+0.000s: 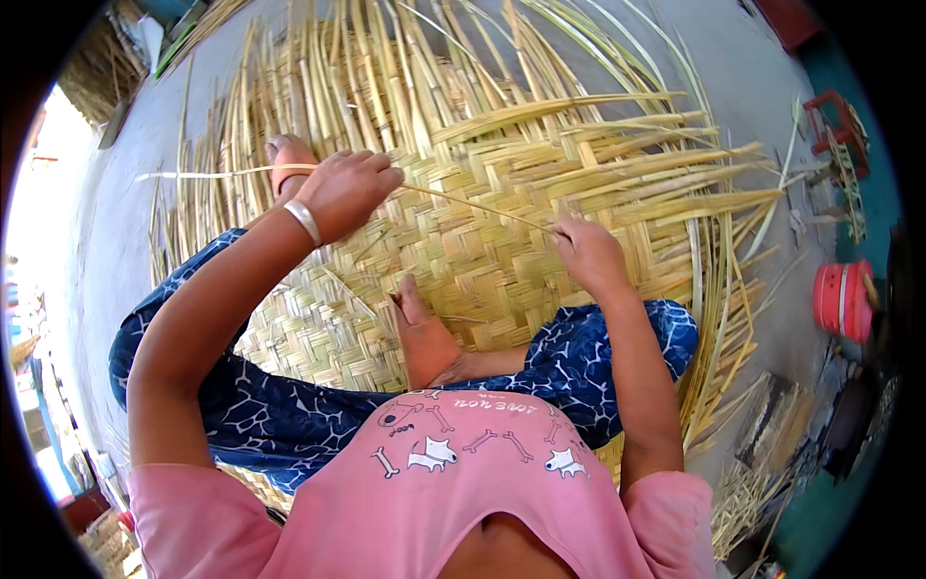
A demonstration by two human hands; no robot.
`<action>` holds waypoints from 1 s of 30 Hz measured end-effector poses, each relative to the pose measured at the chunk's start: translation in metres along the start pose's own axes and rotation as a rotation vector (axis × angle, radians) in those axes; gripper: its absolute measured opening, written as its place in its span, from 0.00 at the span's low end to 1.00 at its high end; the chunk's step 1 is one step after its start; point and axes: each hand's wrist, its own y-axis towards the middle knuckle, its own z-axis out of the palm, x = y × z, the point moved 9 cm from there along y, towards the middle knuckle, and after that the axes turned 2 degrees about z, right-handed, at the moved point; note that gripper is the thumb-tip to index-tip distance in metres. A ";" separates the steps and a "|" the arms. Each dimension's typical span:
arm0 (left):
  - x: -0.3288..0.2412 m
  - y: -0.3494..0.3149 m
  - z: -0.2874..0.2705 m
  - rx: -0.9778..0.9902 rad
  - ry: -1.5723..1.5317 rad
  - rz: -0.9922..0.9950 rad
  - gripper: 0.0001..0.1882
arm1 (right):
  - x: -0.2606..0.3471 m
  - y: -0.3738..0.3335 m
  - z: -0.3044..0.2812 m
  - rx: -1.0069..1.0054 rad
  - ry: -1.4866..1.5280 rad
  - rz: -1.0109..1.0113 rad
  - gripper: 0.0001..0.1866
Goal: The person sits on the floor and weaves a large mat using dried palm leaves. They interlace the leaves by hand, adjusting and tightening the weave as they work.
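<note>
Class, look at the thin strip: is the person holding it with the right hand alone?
No, the thin strip stretches between the right hand and the left hand, both gripping it.

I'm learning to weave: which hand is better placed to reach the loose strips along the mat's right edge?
Probably the right hand, being nearer those loose strips; the left hand is farther across the mat. Both hold the thin strip, though, so the right would first need freeing.

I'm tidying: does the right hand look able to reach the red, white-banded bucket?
Likely not: the right hand pinches a thin yellow strip, and the bucket sits beyond the yellow woven mat.
</note>
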 end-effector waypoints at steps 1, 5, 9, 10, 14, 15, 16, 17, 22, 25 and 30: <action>-0.004 0.001 -0.001 -0.003 -0.003 -0.002 0.10 | -0.002 -0.002 0.004 0.065 -0.005 0.018 0.09; -0.010 0.007 -0.004 -0.019 0.032 0.034 0.09 | 0.017 -0.006 0.005 -0.008 0.042 -0.114 0.08; -0.018 0.006 -0.006 -0.037 0.042 0.035 0.08 | 0.037 -0.005 -0.002 0.031 0.088 -0.094 0.08; -0.018 0.004 -0.006 -0.018 0.047 0.028 0.07 | 0.039 -0.005 -0.002 0.001 0.104 -0.101 0.08; -0.023 0.007 -0.003 -0.036 0.090 0.061 0.06 | 0.028 -0.005 -0.006 -0.030 0.094 -0.059 0.08; -0.025 0.007 -0.004 -0.037 0.092 0.069 0.06 | 0.029 -0.005 -0.006 -0.020 0.090 -0.062 0.08; -0.027 0.008 -0.005 -0.038 0.095 0.079 0.06 | 0.033 -0.004 -0.005 -0.012 0.086 -0.062 0.08; -0.029 0.006 -0.007 -0.089 0.064 0.112 0.06 | 0.036 -0.004 -0.006 -0.002 0.073 -0.056 0.08; -0.047 0.009 -0.021 -0.073 0.197 0.235 0.11 | 0.059 -0.008 -0.007 -0.062 0.139 -0.243 0.08; -0.052 0.021 -0.060 -0.212 0.357 0.229 0.19 | 0.064 -0.007 -0.014 -0.117 0.213 -0.218 0.08; -0.059 0.022 -0.126 -0.711 0.129 -0.041 0.19 | 0.026 0.004 -0.006 -0.049 0.820 0.222 0.08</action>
